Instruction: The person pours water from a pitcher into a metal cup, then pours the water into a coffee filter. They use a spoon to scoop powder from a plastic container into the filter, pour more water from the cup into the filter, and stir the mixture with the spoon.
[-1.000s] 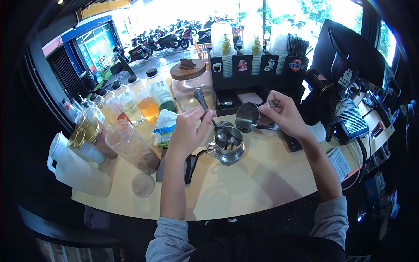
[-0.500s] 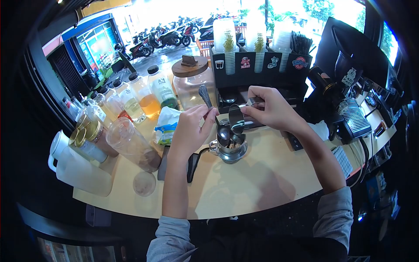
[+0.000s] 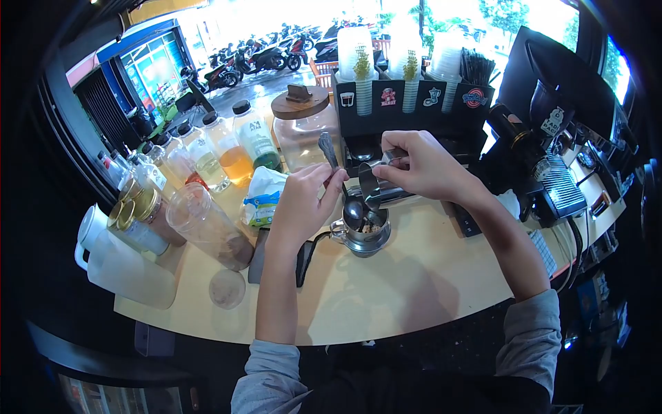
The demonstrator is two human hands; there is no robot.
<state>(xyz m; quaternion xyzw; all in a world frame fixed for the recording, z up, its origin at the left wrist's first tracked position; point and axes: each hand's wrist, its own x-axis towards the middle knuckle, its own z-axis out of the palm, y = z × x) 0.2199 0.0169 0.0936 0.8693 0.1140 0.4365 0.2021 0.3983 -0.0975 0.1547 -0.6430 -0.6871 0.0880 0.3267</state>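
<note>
My left hand (image 3: 303, 203) pinches a metal spoon (image 3: 327, 146) by its patterned handle. The spoon's bowl points down over a small steel cup (image 3: 367, 238) with a side handle, standing on the table. My right hand (image 3: 429, 169) grips a small steel pitcher (image 3: 390, 192), tipped so that its mouth faces left, close over the cup. The spoon bowl and the pitcher's lip lie side by side at the cup's opening. Pale and dark contents show inside the cup, partly covered by the spoon.
Left of my hand stand a tissue pack (image 3: 262, 196), a clear canister of brown powder (image 3: 210, 228), a round lid (image 3: 227, 288), a white jug (image 3: 131, 269) and several syrup bottles (image 3: 234, 162). A wooden-lidded glass jar (image 3: 303, 134) and a black cup holder (image 3: 414, 124) stand behind. An espresso machine (image 3: 562, 186) is at right.
My right hand has shifted slightly up and left, and the pitcher in it is tipped a little differently. My left hand and the spoon stay nearly in place.
</note>
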